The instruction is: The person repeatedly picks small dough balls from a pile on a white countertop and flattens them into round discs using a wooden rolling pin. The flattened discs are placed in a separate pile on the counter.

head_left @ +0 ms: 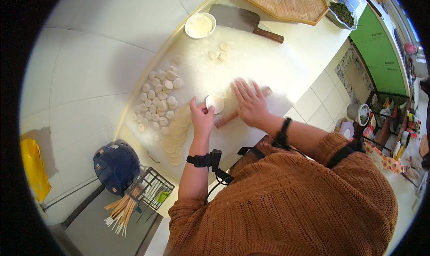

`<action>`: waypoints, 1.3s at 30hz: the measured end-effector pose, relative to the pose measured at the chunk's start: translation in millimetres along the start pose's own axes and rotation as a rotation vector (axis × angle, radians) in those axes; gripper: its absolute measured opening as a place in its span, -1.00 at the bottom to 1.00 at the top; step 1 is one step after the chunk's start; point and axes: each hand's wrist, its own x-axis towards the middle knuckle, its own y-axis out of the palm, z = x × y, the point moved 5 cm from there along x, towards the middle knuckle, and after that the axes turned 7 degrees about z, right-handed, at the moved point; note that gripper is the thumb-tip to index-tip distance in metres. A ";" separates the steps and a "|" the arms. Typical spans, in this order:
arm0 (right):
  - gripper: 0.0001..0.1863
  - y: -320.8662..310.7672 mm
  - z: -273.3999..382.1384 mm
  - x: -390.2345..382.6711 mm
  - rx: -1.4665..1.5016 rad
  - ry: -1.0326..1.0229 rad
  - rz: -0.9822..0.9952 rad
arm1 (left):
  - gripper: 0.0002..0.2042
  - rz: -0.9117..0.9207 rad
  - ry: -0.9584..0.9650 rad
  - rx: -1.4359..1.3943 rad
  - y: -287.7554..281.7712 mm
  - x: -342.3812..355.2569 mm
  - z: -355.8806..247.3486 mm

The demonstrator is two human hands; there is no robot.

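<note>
My left hand (204, 118) pinches the edge of a small round dough wrapper (215, 104) above the floured board (264, 54). Under the flat palm and stretched fingers of my right hand (251, 102) lies a wooden rolling pin (227, 119), its two ends showing on either side. Left of my left hand sits a heap of small dough pieces (156, 97). A row of overlapping flat wrappers (174, 141) runs down beside my left forearm. Several more dough pieces (222, 57) rest farther back on the board.
A white bowl of flour (199, 26) and a cleaver (242, 19) lie at the far edge. Behind them is an octagonal wooden tray (284, 2), with a bowl of chopped greens (341, 14) at its right. A blue appliance (116, 167) and a chopstick rack (152, 188) stand lower left.
</note>
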 end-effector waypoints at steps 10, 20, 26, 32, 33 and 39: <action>-0.21 5.0 0.2 14.3 0.065 -0.038 -0.007 | -0.42 0.041 0.195 0.222 -22.6 12.7 -42.9; -0.22 17.4 -37.4 -29.9 0.165 -0.039 -0.044 | -0.52 -0.255 0.321 0.463 -45.7 26.3 -43.1; -0.26 -1.3 -84.7 -31.4 0.144 0.010 -0.092 | -0.46 -0.183 0.582 0.484 55.1 127.1 -101.6; -0.30 -3.9 -112.3 -38.1 0.188 -0.038 -0.055 | -0.37 0.215 0.476 0.531 62.0 96.6 -89.5; -0.30 -3.9 -107.9 -39.7 0.223 -0.043 -0.037 | -0.37 0.218 0.439 0.492 55.6 76.9 -83.2; -0.28 2.3 -34.9 17.2 0.090 -0.040 -0.033 | -0.39 0.280 0.101 0.213 41.7 -9.6 -45.7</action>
